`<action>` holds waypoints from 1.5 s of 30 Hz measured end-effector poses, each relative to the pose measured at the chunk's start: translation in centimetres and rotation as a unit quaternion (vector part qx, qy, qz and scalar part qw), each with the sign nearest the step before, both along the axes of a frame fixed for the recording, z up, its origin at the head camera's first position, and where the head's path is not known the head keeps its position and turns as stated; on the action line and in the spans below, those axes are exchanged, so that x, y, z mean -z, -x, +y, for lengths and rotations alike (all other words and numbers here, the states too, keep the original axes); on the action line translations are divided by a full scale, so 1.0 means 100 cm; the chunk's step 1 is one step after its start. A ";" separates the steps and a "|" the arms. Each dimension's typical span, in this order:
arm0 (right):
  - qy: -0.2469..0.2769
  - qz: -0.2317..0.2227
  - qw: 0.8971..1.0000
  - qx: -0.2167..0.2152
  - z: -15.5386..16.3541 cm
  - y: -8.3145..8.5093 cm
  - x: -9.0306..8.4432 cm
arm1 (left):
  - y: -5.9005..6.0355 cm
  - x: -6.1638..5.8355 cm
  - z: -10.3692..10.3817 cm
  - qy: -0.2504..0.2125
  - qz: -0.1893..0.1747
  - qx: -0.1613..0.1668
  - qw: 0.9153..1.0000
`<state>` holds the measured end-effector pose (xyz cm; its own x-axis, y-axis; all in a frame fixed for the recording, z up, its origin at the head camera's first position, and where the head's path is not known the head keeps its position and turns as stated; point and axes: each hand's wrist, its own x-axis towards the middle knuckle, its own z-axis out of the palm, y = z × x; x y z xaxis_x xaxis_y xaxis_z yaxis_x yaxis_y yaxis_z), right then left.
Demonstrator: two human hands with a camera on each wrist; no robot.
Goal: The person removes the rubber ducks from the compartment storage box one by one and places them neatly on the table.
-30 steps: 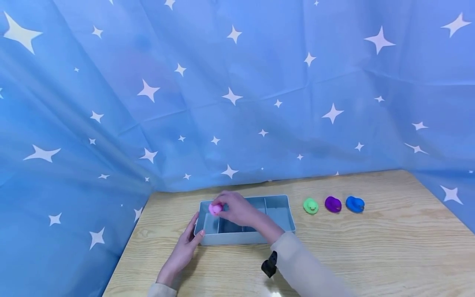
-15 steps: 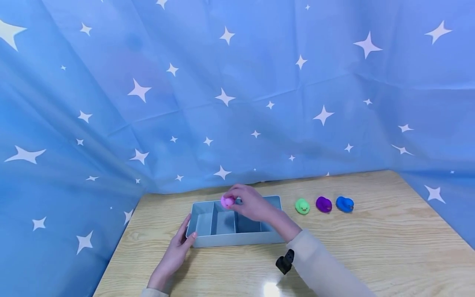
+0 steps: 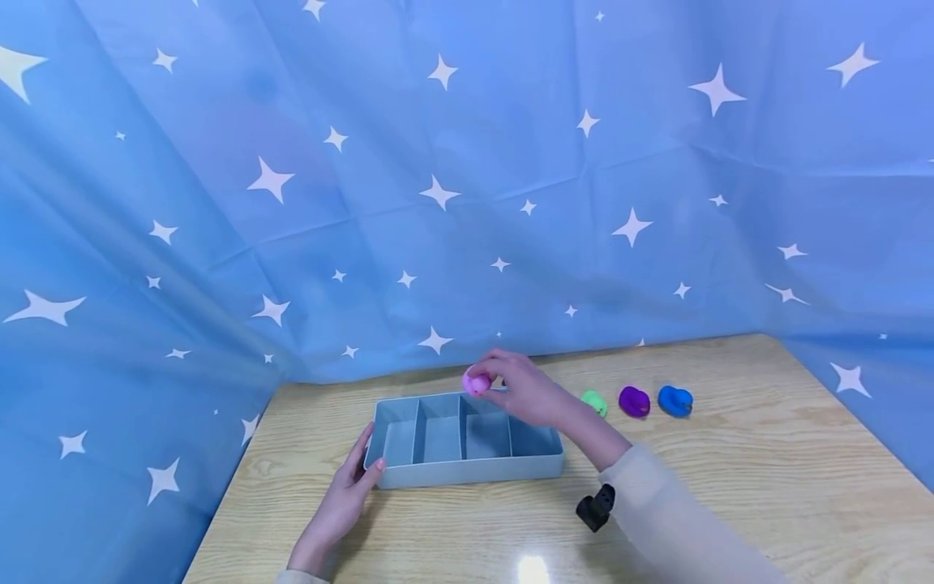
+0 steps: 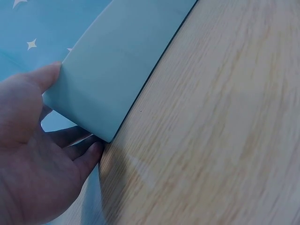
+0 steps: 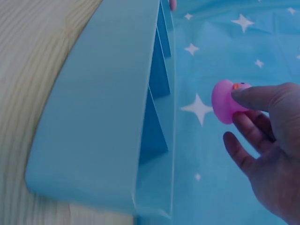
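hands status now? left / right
Left hand: open, fingers resting against the left end of the light blue plastic divider tray.
Right hand: pinching the small pink rubber duck above the tray's far edge.

- The head view looks forward and down from above and behind both hands, far enough back to take in the whole tray point(image 3: 467, 469), the wooden table point(image 3: 730, 470) and the starred backdrop point(image 3: 467, 162).
- The left wrist view sits very close beside the left hand point(image 4: 28, 154), facing along the tray's outer wall point(image 4: 112, 61) at the corner that hand touches.
- The right wrist view looks from under the right hand point(image 5: 272, 154) towards its fingertips pinching the pink duck point(image 5: 225, 101), with the tray just left of that grip.
- All three views share the tray; the duck shows in the head view point(image 3: 476, 382) too.
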<state>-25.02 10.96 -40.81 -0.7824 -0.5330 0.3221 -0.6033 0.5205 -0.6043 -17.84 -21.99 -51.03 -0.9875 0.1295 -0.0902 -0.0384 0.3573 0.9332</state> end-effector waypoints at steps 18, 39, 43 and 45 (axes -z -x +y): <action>0.014 0.030 0.999 0.023 0.069 -0.002 -0.001 | 0.000 0.000 0.001 -0.009 0.011 0.006 1.000; -0.005 -0.005 0.990 0.144 0.177 -0.022 -0.003 | -0.002 -0.001 0.003 0.008 0.015 0.006 1.000; -0.007 -0.006 0.988 0.156 0.195 -0.026 -0.001 | -0.001 -0.002 0.003 0.003 0.007 0.009 1.000; -0.006 -0.009 0.987 0.163 0.204 -0.028 -0.001 | -0.002 -0.002 0.003 0.002 0.005 0.010 1.000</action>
